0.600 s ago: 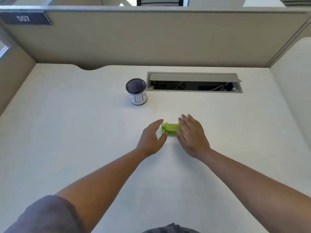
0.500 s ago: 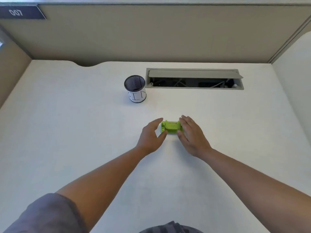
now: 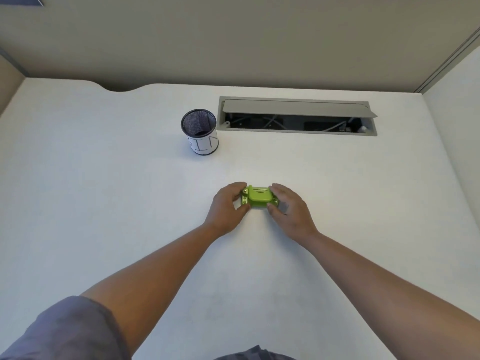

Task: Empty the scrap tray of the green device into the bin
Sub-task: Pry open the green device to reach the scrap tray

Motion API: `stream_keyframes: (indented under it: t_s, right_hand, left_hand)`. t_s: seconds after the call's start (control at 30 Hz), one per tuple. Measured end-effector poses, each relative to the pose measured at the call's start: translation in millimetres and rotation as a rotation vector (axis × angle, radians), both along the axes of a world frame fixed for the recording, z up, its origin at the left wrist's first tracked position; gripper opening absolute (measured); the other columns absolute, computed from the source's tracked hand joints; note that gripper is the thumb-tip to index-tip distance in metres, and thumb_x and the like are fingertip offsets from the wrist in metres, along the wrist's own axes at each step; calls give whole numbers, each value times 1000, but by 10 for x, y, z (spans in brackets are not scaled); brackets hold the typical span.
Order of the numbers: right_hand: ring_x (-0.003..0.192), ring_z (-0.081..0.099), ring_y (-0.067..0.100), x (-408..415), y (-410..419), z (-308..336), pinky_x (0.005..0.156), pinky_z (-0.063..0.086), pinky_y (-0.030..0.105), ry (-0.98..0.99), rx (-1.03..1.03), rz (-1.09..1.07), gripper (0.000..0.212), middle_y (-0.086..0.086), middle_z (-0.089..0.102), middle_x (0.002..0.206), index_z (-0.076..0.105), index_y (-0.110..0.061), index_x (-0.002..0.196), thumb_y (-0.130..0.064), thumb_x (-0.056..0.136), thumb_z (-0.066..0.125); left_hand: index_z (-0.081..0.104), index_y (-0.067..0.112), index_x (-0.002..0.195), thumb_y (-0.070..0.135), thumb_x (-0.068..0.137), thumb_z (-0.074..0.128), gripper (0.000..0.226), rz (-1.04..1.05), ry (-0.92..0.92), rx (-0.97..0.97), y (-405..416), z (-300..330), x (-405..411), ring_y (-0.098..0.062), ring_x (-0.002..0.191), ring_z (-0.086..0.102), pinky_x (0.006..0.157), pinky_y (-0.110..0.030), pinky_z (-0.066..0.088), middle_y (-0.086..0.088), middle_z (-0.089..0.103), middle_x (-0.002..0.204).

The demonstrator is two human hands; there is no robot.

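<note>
A small green device [image 3: 258, 197] lies on the white desk [image 3: 104, 203], near the middle. My left hand [image 3: 228, 207] grips its left end between thumb and fingers. My right hand [image 3: 289, 209] grips its right end the same way. The device's underside and scrap tray are hidden. The bin [image 3: 200, 131], a black mesh cup wrapped in a white label, stands upright beyond and to the left of the device, apart from both hands.
A cable hatch [image 3: 297, 116] is set into the desk behind the device, its grey lid propped open over wires. Beige partition walls [image 3: 233, 40] close off the back and both sides.
Both hands have closed in on the ends of the green device and now hold it. The camera has tilted down and closer to the desk.
</note>
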State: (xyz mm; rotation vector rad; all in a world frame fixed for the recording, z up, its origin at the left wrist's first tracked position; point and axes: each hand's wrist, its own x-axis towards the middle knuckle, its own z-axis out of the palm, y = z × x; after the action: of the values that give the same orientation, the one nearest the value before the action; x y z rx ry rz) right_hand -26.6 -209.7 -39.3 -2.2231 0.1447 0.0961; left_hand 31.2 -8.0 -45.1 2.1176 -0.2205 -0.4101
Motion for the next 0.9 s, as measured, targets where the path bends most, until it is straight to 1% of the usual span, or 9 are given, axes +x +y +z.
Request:
stream_keyframes:
  t_s: [0.07, 0.17, 0.23, 0.37, 0.5, 0.6, 0.67, 0.8, 0.9]
  right_hand:
    - [131, 53, 25, 93, 11, 30, 107, 33, 21, 12, -92, 29, 47, 7, 58, 144, 65, -10, 135, -18, 90, 74]
    - [129, 51, 26, 181, 61, 76, 105, 41, 33, 26, -230, 101, 44, 1, 58, 144, 67, -18, 132, -20, 88, 73]
    - [125, 53, 25, 221, 99, 122, 98, 49, 41, 26, -264, 108, 38, -4, 63, 137, 70, -20, 125, -18, 87, 71]
    - [104, 58, 21, 293, 152, 218, 77, 52, 38, 65, -291, 83, 22, -11, 68, 108, 68, -26, 107, -19, 85, 67]
    - [95, 58, 19, 308, 168, 282, 76, 50, 36, 118, -306, 59, 19, -12, 67, 101, 68, -27, 103, -23, 84, 70]
    - [96, 57, 19, 334, 190, 316, 77, 48, 34, 162, -287, 28, 24, -11, 66, 104, 68, -28, 105, -27, 82, 75]
    - [98, 57, 19, 344, 203, 326, 79, 49, 35, 188, -269, 19, 28, -9, 65, 108, 67, -26, 107, -28, 81, 77]
    - [90, 56, 19, 334, 246, 350, 75, 51, 38, 195, -191, -25, 24, -8, 61, 98, 63, -24, 95, -27, 78, 80]
    - [80, 56, 19, 301, 294, 367, 73, 52, 40, 195, -65, -95, 26, -9, 60, 87, 61, -22, 89, -25, 75, 83]
  left_hand:
    - [58, 9, 139, 8, 82, 79, 61, -76, -46, 43, -9, 7, 38, -19, 124, 59, 106, -25, 46, -4, 61, 137]
    - [62, 11, 134, 7, 79, 80, 58, -99, -68, 46, -13, 33, 68, -21, 117, 61, 104, -35, 50, -1, 64, 130]
    - [65, 11, 130, 5, 78, 80, 54, -98, -70, 29, -14, 43, 81, -19, 111, 63, 100, -31, 51, 2, 66, 122]
    - [66, 14, 128, 6, 77, 81, 54, -69, -47, 14, -8, 8, 102, -17, 108, 63, 98, -24, 50, 2, 68, 121]
    - [65, 13, 130, 1, 79, 80, 54, -54, -16, -13, 1, 12, 103, -11, 107, 61, 91, -2, 41, 7, 64, 119]
    - [62, 11, 133, -4, 82, 76, 55, -31, 50, -70, 11, 49, 111, -7, 104, 61, 89, 0, 40, 6, 60, 120]
    - [61, 13, 135, -4, 84, 74, 55, -35, 89, -102, 20, 48, 126, -10, 107, 64, 92, -4, 43, 4, 61, 124]
    - [53, 25, 144, 6, 91, 70, 58, 32, 231, -172, 50, 33, 169, -15, 107, 70, 99, -30, 54, 1, 73, 121]
    - [49, 21, 147, 2, 96, 63, 56, 83, 341, -338, 41, 74, 136, -16, 113, 69, 101, -31, 53, 5, 66, 134]
